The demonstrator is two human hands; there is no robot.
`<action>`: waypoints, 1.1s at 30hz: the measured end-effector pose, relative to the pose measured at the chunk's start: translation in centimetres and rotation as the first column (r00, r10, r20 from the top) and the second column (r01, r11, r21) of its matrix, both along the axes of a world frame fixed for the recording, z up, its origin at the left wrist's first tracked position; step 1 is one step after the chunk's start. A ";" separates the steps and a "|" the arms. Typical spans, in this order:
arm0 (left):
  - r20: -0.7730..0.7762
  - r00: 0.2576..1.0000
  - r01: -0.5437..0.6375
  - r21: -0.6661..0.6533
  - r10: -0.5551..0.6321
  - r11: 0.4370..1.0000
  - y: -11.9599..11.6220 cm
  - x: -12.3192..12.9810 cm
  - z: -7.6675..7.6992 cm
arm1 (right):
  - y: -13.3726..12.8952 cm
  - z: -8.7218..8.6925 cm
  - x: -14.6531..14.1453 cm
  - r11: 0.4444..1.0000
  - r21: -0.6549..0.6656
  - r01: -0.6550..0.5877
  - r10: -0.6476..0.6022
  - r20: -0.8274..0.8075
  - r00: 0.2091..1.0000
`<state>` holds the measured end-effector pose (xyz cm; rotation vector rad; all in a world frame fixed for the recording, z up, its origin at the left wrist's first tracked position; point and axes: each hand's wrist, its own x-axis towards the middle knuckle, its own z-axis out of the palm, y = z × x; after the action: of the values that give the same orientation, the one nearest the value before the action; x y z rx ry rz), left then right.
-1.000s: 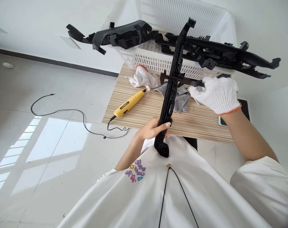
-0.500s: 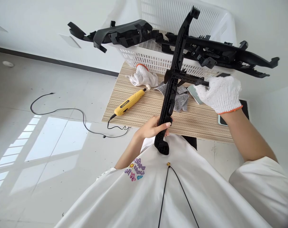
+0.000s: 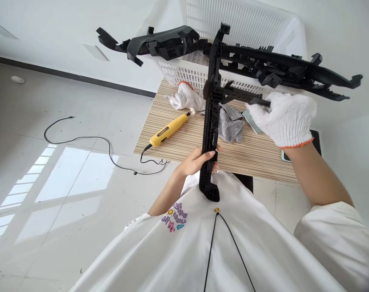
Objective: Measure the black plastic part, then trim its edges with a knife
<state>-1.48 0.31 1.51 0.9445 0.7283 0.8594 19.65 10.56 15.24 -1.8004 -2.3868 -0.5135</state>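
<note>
My bare left hand (image 3: 199, 161) is wrapped round the lower part of a long black plastic trim piece (image 3: 211, 134), which stretches from my lap up across the table. In my gloved right hand (image 3: 284, 117) is a dark caliper (image 3: 243, 96), held by its right end. Its jaws sit across the middle of the trim piece, around or against it; I cannot tell how tightly. Behind the caliper a grey cloth (image 3: 231, 123) lies crumpled on the table. The fingers of my right hand are partly hidden by the white knit glove.
A white plastic basket (image 3: 184, 75) stands at the back with several black plastic parts (image 3: 282, 65) across its rim. On the striped table (image 3: 257, 158) lie a yellow corded rotary tool (image 3: 169, 130), a white glove (image 3: 186, 98) and a dark-screened device (image 3: 316, 148). A black cable (image 3: 81, 138) trails over the floor.
The upper end of the trim piece has swung left and lower, so it stands more upright. The caliper's jaw end has shifted left with it. Both hands keep their hold.
</note>
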 end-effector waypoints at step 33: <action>-0.020 0.977 0.212 0.156 -0.211 0.965 0.1 -1.0 -0.3 | 0.3 0.7 1.3 0.987 0.133 0.086 -0.084 -0.016 0.996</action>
<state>-2.51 0.38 1.18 1.1429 0.5560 0.7341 21.00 10.91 15.95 -1.8478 -2.2184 -0.6546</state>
